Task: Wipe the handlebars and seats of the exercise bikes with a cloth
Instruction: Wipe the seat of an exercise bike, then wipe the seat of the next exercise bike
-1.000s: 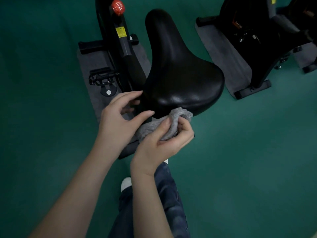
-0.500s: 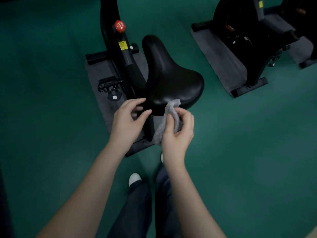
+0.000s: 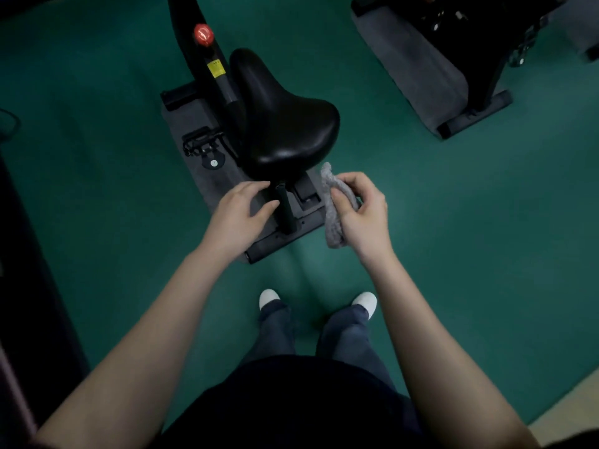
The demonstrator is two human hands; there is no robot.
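Observation:
A black bike seat [image 3: 285, 124] stands on its post in the upper middle of the head view. My right hand [image 3: 363, 212] holds a bunched grey cloth [image 3: 332, 205] just below and to the right of the seat's rear edge, apart from it. My left hand [image 3: 241, 215] hovers below the seat on the left side of the seat post [image 3: 287, 209], fingers spread, holding nothing. The bike's handlebars are out of view.
The bike frame with a red knob [image 3: 203, 34] and a pedal [image 3: 201, 144] stands on a grey mat [image 3: 188, 121]. A second bike [image 3: 479, 43] on its own mat is at the upper right. Green floor surrounds them; my feet [image 3: 269, 298] are just behind.
I have stood back, so the seat looks smaller and farther. My right hand pulled the cloth off the seat's rear edge to the right; my left hand dropped below the seat.

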